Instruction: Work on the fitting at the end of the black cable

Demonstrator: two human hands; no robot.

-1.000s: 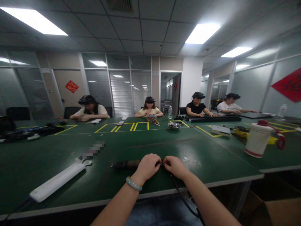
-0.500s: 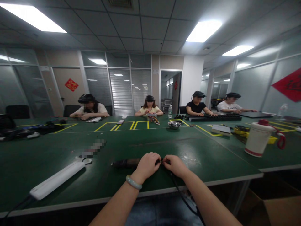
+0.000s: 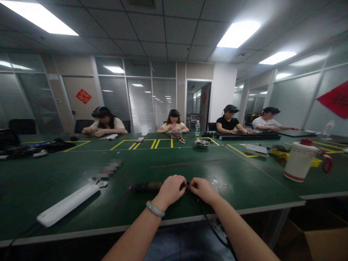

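A dark, cylindrical corded tool [image 3: 150, 186], perhaps an electric screwdriver, lies on the green table with its narrow tip pointing left. My left hand [image 3: 172, 190], a bangle on its wrist, is closed over the tool's right end. Right beside it, my right hand [image 3: 203, 190] pinches at the spot where the black cable [image 3: 203, 210] meets the tool. Both sets of fingertips nearly touch, and the small part between them is mostly hidden. From there the cable drops over the table's front edge toward my lap.
A white power strip [image 3: 67, 204] lies at left, near a blurred-out object [image 3: 108, 170]. On the right stands a white cup [image 3: 299, 161] with a red lid. Farther back are a metal bowl [image 3: 202, 144], a water bottle [image 3: 197, 128] and several people seated across the table.
The view has shifted very slightly. Both hands stay at the cable end of the tool, with only slight finger movement.
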